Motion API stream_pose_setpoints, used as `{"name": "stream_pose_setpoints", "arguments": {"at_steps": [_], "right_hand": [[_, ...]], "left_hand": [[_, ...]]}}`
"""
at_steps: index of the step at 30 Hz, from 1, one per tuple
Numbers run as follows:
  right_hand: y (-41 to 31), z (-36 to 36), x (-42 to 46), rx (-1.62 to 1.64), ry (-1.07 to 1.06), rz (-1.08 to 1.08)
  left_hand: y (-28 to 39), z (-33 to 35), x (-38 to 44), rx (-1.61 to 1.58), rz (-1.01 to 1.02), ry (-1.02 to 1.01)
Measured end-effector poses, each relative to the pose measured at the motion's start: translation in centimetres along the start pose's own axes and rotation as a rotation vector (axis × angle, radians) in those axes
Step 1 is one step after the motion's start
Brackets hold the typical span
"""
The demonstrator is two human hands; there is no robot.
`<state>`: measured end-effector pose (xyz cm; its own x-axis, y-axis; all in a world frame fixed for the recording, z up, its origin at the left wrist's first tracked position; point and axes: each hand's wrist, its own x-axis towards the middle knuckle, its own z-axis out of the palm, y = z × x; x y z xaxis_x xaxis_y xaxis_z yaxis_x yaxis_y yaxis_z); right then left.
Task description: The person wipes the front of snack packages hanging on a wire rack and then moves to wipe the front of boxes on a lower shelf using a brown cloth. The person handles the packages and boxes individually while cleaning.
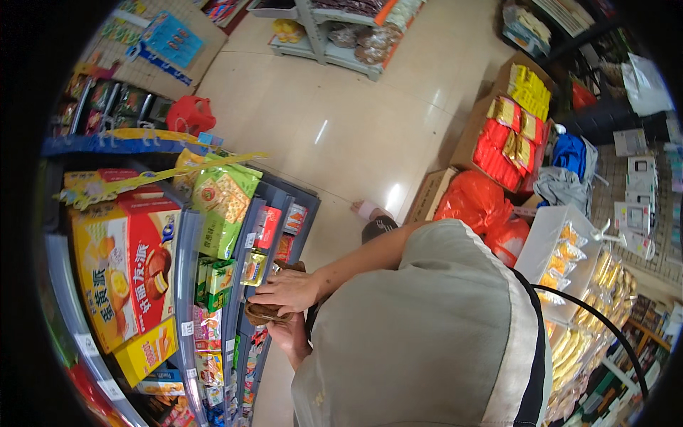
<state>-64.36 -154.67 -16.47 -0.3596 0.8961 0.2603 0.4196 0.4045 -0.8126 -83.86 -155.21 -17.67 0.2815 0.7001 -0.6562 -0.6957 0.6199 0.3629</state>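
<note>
Both hands are at the front edge of the snack shelf. My right hand point(288, 291) lies over a brown, soft-looking item point(261, 314), perhaps a cloth, with its fingers spread across it. From below, my left hand point(288, 335) holds the same item, its fingers partly hidden. Some brown material also shows above the right hand. Small packets are close by, among them a yellow packet point(254, 268) and a red packet point(267, 227). A green cracker bag point(224, 205) stands one tier back, with green boxes point(217, 285) below it in the picture.
Large red and yellow snack boxes point(152, 267) fill the upper tier at left. Behind me are red plastic bags point(472, 203), a carton of red and yellow packets point(507, 141) and a clear bin of packaged food point(557, 256). Another shelving rack point(320, 37) stands across the tiled floor point(352, 123).
</note>
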Motion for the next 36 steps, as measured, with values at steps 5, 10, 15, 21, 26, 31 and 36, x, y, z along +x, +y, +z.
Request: {"name": "stream_pose_setpoints", "arguments": {"at_steps": [5, 10, 15, 21, 26, 31, 36], "right_hand": [[1.1, 0.2, -0.9, -0.136, 0.064, -0.023], [1.6, 0.6, -0.1, -0.114, -0.037, 0.052], [0.6, 1.0, 0.9, -0.045, -0.083, -0.009], [-2.4, -4.0, 4.6, -0.009, -0.17, 0.148], [-8.3, -11.6, 11.6, -0.398, 0.295, -0.328], [-11.7, -17.3, 18.0, -0.547, 0.792, -0.623], [-8.5, -12.4, 19.5, -0.726, 0.645, -0.57]], "left_hand": [[0.6, -1.6, 1.4, 0.296, 0.063, -0.105], [0.7, 0.3, 1.3, -0.11, -0.102, -0.258], [0.2, -1.4, 0.2, 0.081, 0.052, -0.134], [-0.4, 3.8, -3.0, 0.257, 0.187, -0.184], [0.7, 3.1, -5.4, 0.263, 0.302, -0.039], [0.2, 0.5, -6.4, 0.157, 0.363, 0.045], [0.3, -1.7, -6.5, 0.091, 0.403, 0.046]]}}
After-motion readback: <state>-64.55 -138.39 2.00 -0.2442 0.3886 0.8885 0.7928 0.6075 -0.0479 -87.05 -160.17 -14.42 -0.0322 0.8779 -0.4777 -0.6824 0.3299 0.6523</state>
